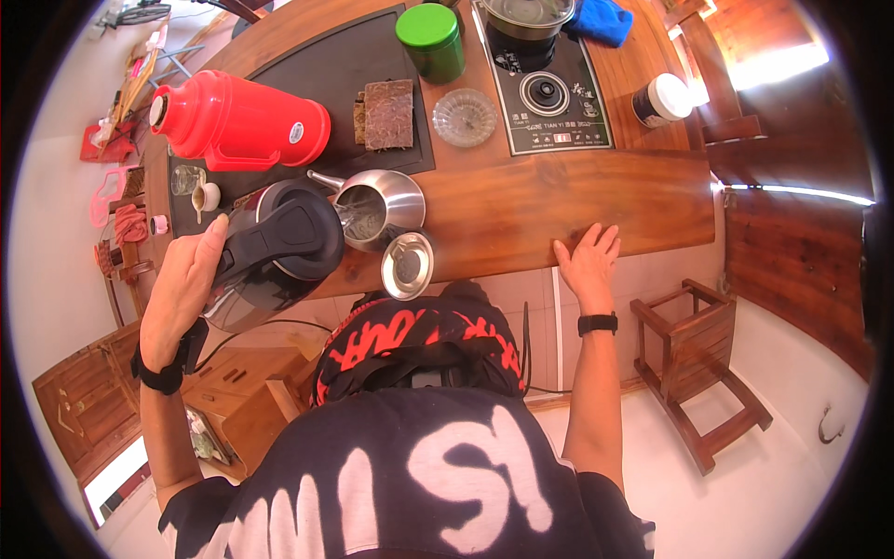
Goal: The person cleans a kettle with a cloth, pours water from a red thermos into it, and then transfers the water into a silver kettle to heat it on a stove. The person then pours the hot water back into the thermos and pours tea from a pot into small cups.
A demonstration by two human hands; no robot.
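My left hand (183, 279) grips the black handle of an electric kettle (279, 244), which is tilted to the right. Water runs from it into the open top of a stainless steel teapot (401, 202) on the wooden table. The teapot's round metal lid (408, 267) hangs open at the side nearest me. Resting on the table's front edge, my right hand (588, 264) has its fingers apart and holds nothing. Beyond the kettle lies a red thermos flask (244, 122), its neck to the left. A glass cup (187, 179) and a small white strainer (205, 197) are left of the kettle.
The wooden table (489, 202) bears a black tray (335, 66), brown fibrous pads (388, 115), a glass dish (464, 117), a green canister (431, 43), an induction cooker (552, 133) with a lidded pot (529, 17), a blue cloth (602, 21) and a white-lidded jar (661, 100). A wooden stool (698, 349) stands right.
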